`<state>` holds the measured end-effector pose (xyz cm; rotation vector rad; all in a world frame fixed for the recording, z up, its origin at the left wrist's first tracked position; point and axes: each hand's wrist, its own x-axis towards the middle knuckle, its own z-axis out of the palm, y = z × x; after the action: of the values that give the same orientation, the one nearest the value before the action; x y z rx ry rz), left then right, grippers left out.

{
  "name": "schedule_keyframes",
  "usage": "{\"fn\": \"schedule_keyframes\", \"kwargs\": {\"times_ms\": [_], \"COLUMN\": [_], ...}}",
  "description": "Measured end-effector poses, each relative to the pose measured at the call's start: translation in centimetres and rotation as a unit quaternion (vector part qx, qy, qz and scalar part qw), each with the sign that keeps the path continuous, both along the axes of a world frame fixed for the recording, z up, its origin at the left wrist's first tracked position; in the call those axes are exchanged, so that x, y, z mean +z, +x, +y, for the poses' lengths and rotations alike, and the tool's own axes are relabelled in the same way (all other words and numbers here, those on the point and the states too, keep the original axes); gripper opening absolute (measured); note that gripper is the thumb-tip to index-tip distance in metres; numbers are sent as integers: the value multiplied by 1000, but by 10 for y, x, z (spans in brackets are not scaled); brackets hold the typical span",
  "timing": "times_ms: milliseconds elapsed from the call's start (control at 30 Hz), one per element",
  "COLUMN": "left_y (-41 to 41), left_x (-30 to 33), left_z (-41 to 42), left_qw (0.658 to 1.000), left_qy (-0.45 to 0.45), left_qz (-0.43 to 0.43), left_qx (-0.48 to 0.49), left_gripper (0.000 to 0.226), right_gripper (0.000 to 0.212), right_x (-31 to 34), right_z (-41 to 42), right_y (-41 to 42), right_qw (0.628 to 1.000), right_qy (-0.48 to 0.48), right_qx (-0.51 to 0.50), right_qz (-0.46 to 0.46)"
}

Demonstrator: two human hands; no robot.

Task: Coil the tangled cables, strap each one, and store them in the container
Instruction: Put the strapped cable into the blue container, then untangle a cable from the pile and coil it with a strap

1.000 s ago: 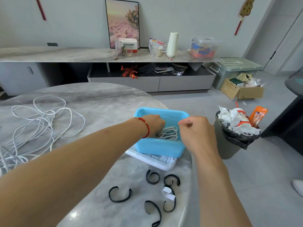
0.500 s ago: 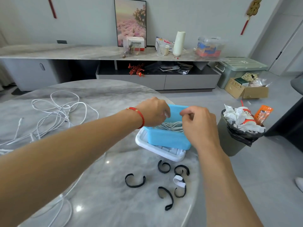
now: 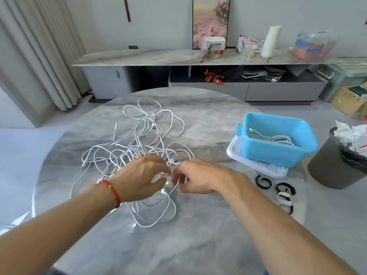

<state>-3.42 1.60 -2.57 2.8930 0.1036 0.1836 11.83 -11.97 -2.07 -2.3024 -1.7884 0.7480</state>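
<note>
Tangled cables (image 3: 139, 147) are spread at frame centre, just beyond both hands; strands are pinched by left hand (image 3: 143, 175) and right hand (image 3: 196, 177).

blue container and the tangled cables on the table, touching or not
Apart: the head view shows bare table between the blue container and the tangled cables.

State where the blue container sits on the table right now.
In the head view the blue container sits at the table's right edge on a white lid, with black straps just in front and the bin beyond.
</note>
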Motion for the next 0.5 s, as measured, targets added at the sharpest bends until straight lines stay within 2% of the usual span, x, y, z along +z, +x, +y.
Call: {"fn": "schedule_keyframes", "kwargs": {"times_ms": [100, 200, 267, 333, 400, 467, 500], "left_y": [-17, -32, -37, -38, -42, -47, -50], "left_x": [-7, -10, -7, -5, -6, -10, -12], "left_z": [8, 18, 21, 22, 22, 24, 26], "left_qw": [998, 997, 996, 995, 991, 987, 988], "left_qy": [28, -7, -47, -81, -123, -144, -134], "left_qz": [31, 67, 71, 41, 39, 68, 75], "left_qx": [-36, -34, -34, -42, -23, 4, 2], "left_gripper": [27, 56, 68, 70, 73, 83, 82], "right_gripper": [26, 33, 23, 10, 5, 9, 13], "right_x": [-9, -25, -35, -33, -24, -10, -2], "right_z": [14, 19, 16, 10, 1, -13, -21], "right_y": [-19, -35, -39, -40, -33, -25, -22], "right_qw": [998, 994, 990, 990, 989, 968, 949], "right_qy": [-28, -19, 18, 62, 140, 214, 222], "right_qx": [47, 93, 92, 82, 37, -55, -94], "right_qz": [32, -47, -104, -100, -29, 118, 203]}}
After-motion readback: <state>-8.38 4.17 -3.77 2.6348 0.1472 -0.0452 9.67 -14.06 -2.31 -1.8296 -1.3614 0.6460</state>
